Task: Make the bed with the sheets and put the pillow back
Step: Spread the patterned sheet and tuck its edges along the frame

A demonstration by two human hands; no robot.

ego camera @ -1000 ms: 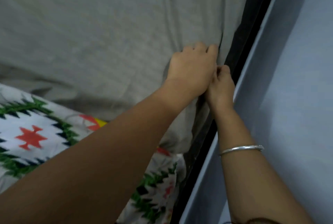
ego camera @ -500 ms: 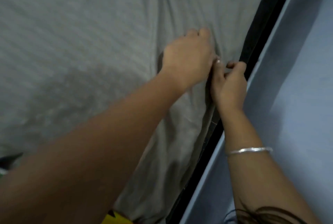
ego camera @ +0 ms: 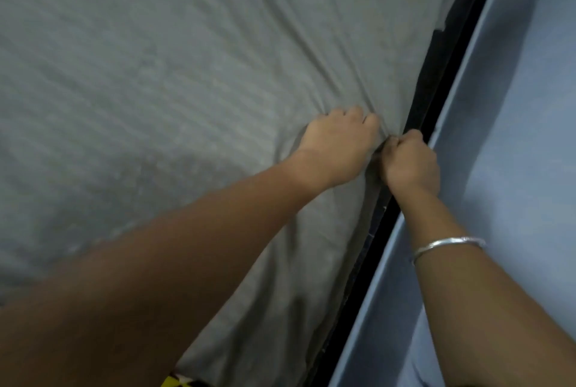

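Note:
A grey sheet covers the mattress and fills most of the view, with folds running toward my hands. My left hand lies knuckles-up on the sheet near its right edge, fingers curled into the bunched cloth. Right beside it, my right hand is a fist pinching the sheet's edge at the dark bed frame. A silver bangle sits on my right wrist. No pillow is in view.
A pale blue wall runs along the right, tight against the dark bed frame, leaving only a narrow gap. A scrap of patterned yellow and black cloth shows at the bottom edge.
Both hands have moved further along the bed's wall-side edge, still holding the sheet. The patterned white, green and red cloth at lower left has dropped out of view.

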